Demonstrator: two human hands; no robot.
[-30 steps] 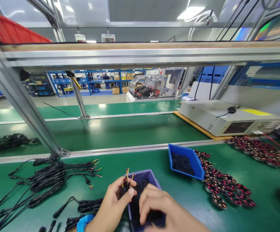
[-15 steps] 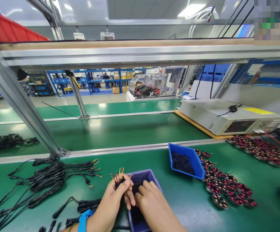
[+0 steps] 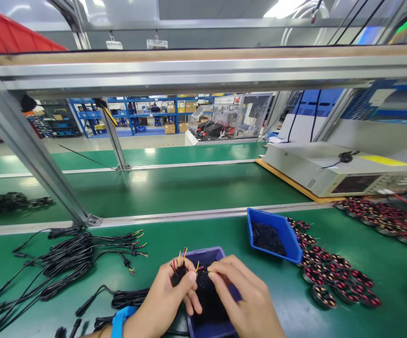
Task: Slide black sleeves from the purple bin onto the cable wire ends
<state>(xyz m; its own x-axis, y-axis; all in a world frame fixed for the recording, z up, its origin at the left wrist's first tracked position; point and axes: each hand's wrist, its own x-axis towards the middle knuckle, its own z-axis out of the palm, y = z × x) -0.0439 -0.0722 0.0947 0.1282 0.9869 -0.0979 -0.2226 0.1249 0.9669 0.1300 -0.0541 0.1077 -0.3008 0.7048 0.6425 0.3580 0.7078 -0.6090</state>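
My left hand, with a blue band at its wrist, is closed around several black cables whose red and yellow wire ends stick up. Beside it, the thumb and forefinger of my right hand are pinched on a small black part, close to one wire end; its exact shape is too small to make out. Both hands are above a purple bin, in which small black parts lie. My hands partly hide the bin and the held cables.
Coiled black cables lie at the left. A blue bin of black pieces stands right of centre, next to several round copper-wound coils. A grey instrument sits behind them. A metal post rises at left.
My right hand has come up out of the purple bin and now pinches a small black part by the wire ends. My left hand keeps its hold on the cables.
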